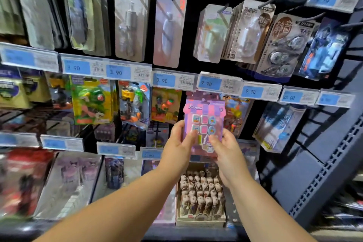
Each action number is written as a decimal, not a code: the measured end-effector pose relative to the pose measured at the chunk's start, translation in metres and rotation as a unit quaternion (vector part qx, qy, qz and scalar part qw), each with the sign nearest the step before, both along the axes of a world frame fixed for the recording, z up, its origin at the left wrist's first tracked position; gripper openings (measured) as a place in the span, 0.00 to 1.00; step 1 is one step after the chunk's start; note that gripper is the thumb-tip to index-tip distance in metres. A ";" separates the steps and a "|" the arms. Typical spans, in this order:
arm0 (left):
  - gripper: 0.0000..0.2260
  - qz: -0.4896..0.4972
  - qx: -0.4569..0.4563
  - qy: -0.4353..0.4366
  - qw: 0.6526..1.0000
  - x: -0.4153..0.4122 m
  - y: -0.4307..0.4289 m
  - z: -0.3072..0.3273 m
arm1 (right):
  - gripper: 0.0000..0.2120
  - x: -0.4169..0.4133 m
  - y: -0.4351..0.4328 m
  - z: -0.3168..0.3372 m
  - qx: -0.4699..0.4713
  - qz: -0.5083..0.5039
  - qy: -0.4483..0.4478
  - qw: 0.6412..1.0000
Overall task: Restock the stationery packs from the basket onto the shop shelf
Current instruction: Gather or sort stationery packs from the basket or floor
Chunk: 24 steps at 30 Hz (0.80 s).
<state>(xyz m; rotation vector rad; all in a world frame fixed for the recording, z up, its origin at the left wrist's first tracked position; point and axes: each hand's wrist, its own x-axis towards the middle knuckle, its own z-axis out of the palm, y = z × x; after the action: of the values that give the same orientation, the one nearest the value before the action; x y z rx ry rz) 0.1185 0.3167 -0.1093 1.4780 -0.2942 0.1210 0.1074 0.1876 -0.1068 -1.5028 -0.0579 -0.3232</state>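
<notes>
Both hands hold pink pack (204,124) up at shelf. Left hand (177,143) pinches left edge, right hand (225,148) pinches bottom right. Pack top sits above fingers, under price tag (218,83). Step: hanging pack. Next: slide hole onto hook, hidden here.

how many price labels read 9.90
2. One 9.90 label sits just above the pink pack; the other 9.90 label is beside it, further right. More may exist: several labels are too blurred to read.
</notes>
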 end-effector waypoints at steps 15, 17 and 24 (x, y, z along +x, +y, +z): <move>0.13 0.057 0.052 -0.009 0.997 0.031 -0.012 0.011 | 0.14 0.024 -0.015 0.012 -0.023 -0.025 -0.019 0.999; 0.15 0.070 0.071 0.003 0.995 0.035 -0.013 0.011 | 0.13 0.028 -0.014 0.013 -0.033 -0.034 -0.008 0.999; 0.20 0.141 0.201 -0.024 0.969 0.049 -0.009 0.016 | 0.28 0.039 -0.007 0.013 -0.096 -0.149 0.065 0.982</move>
<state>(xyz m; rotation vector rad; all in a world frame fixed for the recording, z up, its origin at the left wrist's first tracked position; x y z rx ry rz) 0.1672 0.3081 -0.0935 1.9180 -0.1502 0.3420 0.1468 0.1802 -0.0934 -1.7233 0.2480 -0.4690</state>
